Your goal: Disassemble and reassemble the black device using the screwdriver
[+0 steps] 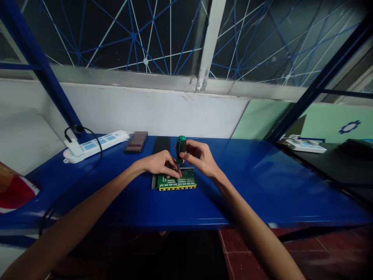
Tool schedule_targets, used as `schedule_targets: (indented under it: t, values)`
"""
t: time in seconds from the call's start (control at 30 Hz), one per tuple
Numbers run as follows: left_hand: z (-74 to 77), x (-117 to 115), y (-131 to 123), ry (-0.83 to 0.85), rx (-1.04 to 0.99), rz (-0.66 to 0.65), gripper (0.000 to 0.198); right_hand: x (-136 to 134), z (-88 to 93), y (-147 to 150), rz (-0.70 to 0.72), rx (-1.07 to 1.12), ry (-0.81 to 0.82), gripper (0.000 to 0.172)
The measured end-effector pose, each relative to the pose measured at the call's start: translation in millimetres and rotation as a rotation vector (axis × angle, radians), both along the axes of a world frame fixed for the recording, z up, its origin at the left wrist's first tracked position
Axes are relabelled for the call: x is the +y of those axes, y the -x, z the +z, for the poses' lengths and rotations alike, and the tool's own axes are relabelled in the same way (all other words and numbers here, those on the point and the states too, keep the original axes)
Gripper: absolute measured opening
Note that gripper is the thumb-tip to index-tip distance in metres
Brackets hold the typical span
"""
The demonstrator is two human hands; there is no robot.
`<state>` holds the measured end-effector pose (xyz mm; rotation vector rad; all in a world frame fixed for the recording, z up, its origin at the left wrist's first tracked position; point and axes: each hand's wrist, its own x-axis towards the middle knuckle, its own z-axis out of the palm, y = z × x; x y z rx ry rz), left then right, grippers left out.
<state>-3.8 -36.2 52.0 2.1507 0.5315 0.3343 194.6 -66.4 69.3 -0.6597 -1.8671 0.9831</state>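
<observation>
A green circuit board (pixel 177 182) with a yellow strip along its front edge lies on the blue table. My right hand (pixel 201 155) is closed around the green and black handle of a screwdriver (pixel 182 146), which stands upright with its shaft pointing down at the board. At the board's back left, my left hand (pixel 163 164) has its fingers pressed together beside the screwdriver's shaft. Anything small between those fingertips is too tiny to make out. The fingers partly hide the shaft and its tip.
Behind the board lies a dark flat object (pixel 162 144). A phone (pixel 136 142) and a white power strip (pixel 99 145) with a black cable are at the back left of the blue table (pixel 250 186). A red packet (pixel 17 188) sits far left.
</observation>
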Motion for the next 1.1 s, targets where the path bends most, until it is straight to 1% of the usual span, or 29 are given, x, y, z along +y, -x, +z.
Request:
schedule_targets:
  t: [0.13,0.2,0.33,0.43,0.53,0.63,0.73,0.83,0.97,1.1]
  values:
    - [-6.2,3,-1,0.012,-0.029,0.028,0.027,-2,-1.0,3,-0.080,-0.026,0.037,0.025]
    - [-9.1,3,-1,-0.006,-0.040,0.052,0.027,-3,-1.6,5,-0.092,-0.021,0.082,0.028]
    - [-9.5,2,-2,-0.011,-0.045,0.076,0.026,-3,-1.1,5,-0.022,0.024,0.189,0.032]
    - [-5.7,0,-1,0.019,-0.065,0.055,0.027,-3,1.0,3,0.021,0.066,0.208,0.032]
    - [-2.3,-1,0,0.018,-0.040,0.029,0.027,-5,3.2,3,0.063,0.069,0.220,0.030]
    - [-1.6,0,0,0.018,-0.040,0.041,0.026,-7,4.0,4,0.097,0.054,0.222,0.032]
    - [-3.0,1,-2,-0.011,-0.093,0.055,0.023,-7,2.0,5,0.110,0.042,0.216,0.033]
    - [-4.4,0,-4,-0.030,-0.124,0.073,0.022,-5,-1.6,6,0.120,0.027,0.235,0.031]
    - [-2.8,-2,-3,0.005,-0.108,0.081,0.025,-5,-3.4,6,0.132,0.043,0.248,0.031]
    - [2.0,-4,-1,0.004,-0.067,0.036,0.024,-6,-1.4,6,0.138,0.046,0.257,0.032]
